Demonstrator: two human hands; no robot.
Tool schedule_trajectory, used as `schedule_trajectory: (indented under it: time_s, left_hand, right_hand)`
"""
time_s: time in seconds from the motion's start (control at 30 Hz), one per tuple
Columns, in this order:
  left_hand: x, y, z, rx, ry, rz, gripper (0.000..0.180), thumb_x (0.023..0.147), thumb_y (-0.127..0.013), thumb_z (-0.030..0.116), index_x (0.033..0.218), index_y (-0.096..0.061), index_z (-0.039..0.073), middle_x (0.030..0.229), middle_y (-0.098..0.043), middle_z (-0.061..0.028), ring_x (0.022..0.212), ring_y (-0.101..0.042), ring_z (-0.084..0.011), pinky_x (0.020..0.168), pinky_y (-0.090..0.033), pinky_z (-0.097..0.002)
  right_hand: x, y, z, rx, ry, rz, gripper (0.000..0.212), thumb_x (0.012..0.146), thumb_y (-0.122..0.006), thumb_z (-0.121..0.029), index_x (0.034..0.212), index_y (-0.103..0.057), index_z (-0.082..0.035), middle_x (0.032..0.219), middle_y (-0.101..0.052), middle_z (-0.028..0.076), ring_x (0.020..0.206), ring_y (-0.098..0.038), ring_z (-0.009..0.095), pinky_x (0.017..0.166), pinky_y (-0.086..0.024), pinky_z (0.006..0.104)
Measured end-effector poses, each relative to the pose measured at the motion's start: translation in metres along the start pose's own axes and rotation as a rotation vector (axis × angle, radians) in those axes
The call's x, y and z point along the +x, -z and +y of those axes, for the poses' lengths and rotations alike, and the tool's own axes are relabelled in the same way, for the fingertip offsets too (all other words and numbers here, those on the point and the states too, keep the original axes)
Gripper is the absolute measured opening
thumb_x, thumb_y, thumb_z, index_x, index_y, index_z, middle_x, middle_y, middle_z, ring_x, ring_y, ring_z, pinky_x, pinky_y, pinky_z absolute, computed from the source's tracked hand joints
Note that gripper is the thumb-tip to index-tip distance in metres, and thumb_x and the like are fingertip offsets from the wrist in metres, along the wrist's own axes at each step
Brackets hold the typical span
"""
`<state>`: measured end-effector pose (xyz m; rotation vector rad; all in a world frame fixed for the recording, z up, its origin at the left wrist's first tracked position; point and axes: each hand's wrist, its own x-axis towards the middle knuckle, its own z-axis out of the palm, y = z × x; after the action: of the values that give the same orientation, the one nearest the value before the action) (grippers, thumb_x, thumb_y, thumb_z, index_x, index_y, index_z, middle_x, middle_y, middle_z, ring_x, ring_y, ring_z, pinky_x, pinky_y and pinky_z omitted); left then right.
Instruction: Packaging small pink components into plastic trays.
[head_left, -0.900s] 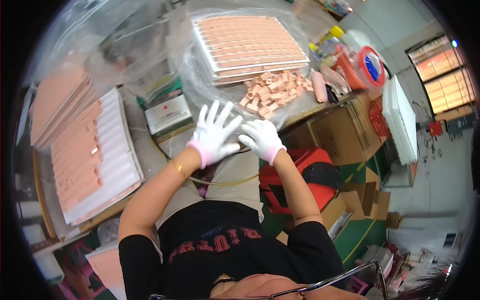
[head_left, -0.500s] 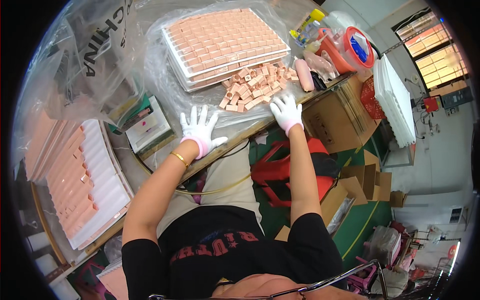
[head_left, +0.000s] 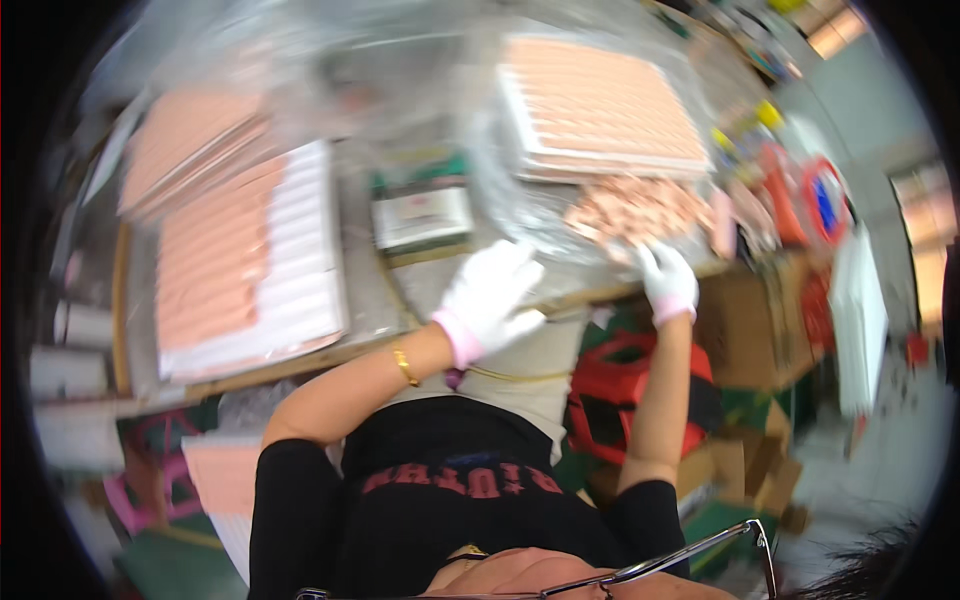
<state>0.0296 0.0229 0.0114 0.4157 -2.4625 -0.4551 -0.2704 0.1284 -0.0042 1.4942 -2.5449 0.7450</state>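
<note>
In the head view, the white-gloved left hand with a pink cuff [head_left: 492,302] is open at the near edge of the grey, wooden-edged table [head_left: 358,225]; the white-gloved right hand [head_left: 668,282] has its fingertips at the loose pile of small peach-pink pieces [head_left: 640,207], its grip unclear through blur. The pile lies just before a white rectangular tray [head_left: 513,115].

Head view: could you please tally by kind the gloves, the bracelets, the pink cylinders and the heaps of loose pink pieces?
White gloves: 2 (left hand, right hand)
Gold bracelet: 1
Pink cylinder: 1
Heap of loose pink pieces: 1
Total: 5
The single pieces are too blurred to count.
</note>
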Motion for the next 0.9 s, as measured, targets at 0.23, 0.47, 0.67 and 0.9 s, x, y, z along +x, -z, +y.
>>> schedule_trajectory:
  time_s: [0.23,0.47,0.67,0.9]
  left_hand:
    - [-0.074,0.076,-0.026,0.091,0.193,0.133,0.029,0.077,-0.064,0.017,0.102,-0.059,0.004,0.098,-0.061,-0.0125,0.093,-0.058,-0.0321,0.082,-0.046,-0.0428]
    - [-0.171,0.19,-0.133,0.638,0.664,0.08,0.02,0.072,-0.061,0.011,0.092,-0.066,0.011,0.087,-0.064,-0.0088,0.089,-0.058,-0.0295,0.081,-0.047,-0.0415]
    - [-0.154,0.196,-0.139,0.737,0.623,-0.187,0.023,0.068,-0.066,0.009,0.091,-0.065,0.009,0.096,-0.063,-0.0083,0.094,-0.056,-0.0299,0.083,-0.046,-0.0405]
    - [-0.15,0.197,-0.131,0.517,0.545,-0.01,0.032,0.071,-0.069,0.01,0.101,-0.061,0.005,0.106,-0.061,-0.0083,0.098,-0.056,-0.0284,0.087,-0.044,-0.0408]
  right_hand:
    - [0.005,-0.023,-0.023,-0.317,-0.248,-0.321,0.043,0.078,-0.065,-0.047,0.083,-0.067,-0.004,0.103,-0.062,0.018,0.091,-0.061,0.035,0.084,-0.047,0.0433]
    - [0.0,-0.046,-0.017,-0.103,-0.055,-0.076,0.021,0.067,-0.076,-0.013,0.079,-0.06,-0.006,0.105,-0.059,0.012,0.105,-0.052,0.034,0.09,-0.043,0.0413]
    - [-0.003,-0.029,-0.046,0.186,0.15,0.328,0.016,0.074,-0.073,-0.008,0.083,-0.061,-0.004,0.106,-0.062,0.012,0.097,-0.058,0.026,0.086,-0.045,0.0352]
    - [-0.025,-0.011,-0.143,1.114,0.016,-0.213,0.045,0.083,-0.066,-0.002,0.124,-0.049,0.004,0.105,-0.062,0.01,0.091,-0.061,0.015,0.084,-0.047,0.0273]
